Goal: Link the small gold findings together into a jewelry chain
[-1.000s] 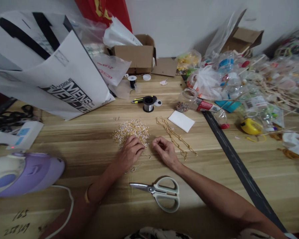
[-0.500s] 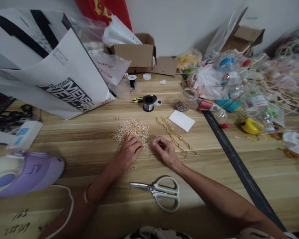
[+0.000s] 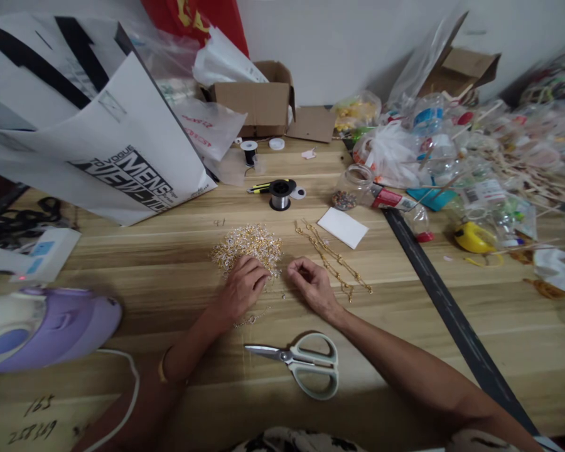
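Note:
My left hand [image 3: 245, 284] rests at the front edge of a pile of small gold and clear beads [image 3: 247, 245], its fingers bent together. A thin fine chain [image 3: 253, 319] trails on the table below that hand. Just to the right, my right hand [image 3: 312, 284] lies on its side with thumb and forefinger pinched; whatever they hold is too small to make out. Gold beaded chains [image 3: 332, 260] lie beyond the right hand. Scissors with pale handles [image 3: 316, 365] lie in front of both hands, blades pointing left.
A spool of silvery wire [image 3: 280, 195] stands behind the bead pile, near a white card [image 3: 343, 228] and a jar of beads [image 3: 353, 188]. At left are a purple appliance [image 3: 70, 326] and a large paper bag [image 3: 122, 150]. Bottles and plastic bags clutter the back right.
Both hands hold nearly the same place and pose. The left fingertips have shifted very slightly; the pile, chains and scissors stay put.

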`<control>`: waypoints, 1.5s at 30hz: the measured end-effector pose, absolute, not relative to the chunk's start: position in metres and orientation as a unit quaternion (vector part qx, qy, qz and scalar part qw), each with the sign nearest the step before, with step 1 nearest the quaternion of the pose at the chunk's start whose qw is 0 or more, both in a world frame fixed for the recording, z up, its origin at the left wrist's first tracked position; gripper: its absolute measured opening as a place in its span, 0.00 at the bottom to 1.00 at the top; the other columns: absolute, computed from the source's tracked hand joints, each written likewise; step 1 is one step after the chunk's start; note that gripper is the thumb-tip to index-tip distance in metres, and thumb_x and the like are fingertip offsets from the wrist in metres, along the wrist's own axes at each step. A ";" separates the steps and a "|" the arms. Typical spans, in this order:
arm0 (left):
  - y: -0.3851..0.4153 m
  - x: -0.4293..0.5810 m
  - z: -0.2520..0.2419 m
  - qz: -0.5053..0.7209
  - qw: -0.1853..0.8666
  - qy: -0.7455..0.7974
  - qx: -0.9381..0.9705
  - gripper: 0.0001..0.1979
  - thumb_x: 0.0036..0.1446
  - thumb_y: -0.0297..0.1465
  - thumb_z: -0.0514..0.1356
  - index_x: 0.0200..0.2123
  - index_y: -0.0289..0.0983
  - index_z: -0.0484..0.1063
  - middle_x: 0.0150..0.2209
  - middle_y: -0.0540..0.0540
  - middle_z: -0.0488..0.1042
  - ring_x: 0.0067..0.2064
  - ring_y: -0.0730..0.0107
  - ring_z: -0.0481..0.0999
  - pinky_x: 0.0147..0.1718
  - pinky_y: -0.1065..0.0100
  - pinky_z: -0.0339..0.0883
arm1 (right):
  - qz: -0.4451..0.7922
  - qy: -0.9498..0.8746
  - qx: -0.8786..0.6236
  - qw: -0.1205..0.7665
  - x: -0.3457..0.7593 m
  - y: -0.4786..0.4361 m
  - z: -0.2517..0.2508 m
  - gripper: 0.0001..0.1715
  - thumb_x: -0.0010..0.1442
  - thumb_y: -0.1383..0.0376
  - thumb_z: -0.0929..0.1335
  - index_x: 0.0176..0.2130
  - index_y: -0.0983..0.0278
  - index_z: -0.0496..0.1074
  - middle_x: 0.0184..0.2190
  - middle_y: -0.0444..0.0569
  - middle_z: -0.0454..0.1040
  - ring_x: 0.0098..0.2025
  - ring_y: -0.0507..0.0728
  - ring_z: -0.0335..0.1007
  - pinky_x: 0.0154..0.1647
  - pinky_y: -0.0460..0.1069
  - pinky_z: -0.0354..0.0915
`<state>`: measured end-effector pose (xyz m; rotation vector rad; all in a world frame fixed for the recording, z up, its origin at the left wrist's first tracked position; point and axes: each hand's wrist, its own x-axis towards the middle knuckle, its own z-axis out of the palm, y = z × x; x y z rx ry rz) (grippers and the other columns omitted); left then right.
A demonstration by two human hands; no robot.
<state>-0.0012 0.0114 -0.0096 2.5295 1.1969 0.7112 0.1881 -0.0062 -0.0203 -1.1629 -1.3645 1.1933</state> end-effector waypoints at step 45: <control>0.016 0.016 0.003 0.158 0.074 0.381 0.908 0.08 0.59 0.27 0.54 0.30 0.35 0.71 0.32 0.45 0.68 0.41 0.63 0.63 0.42 0.61 0.60 | 0.479 -0.556 -0.464 0.496 0.190 -0.004 -0.021 0.09 0.55 0.61 0.66 0.29 0.65 0.67 0.25 0.44 0.66 0.27 0.51 0.61 0.29 0.45 0.59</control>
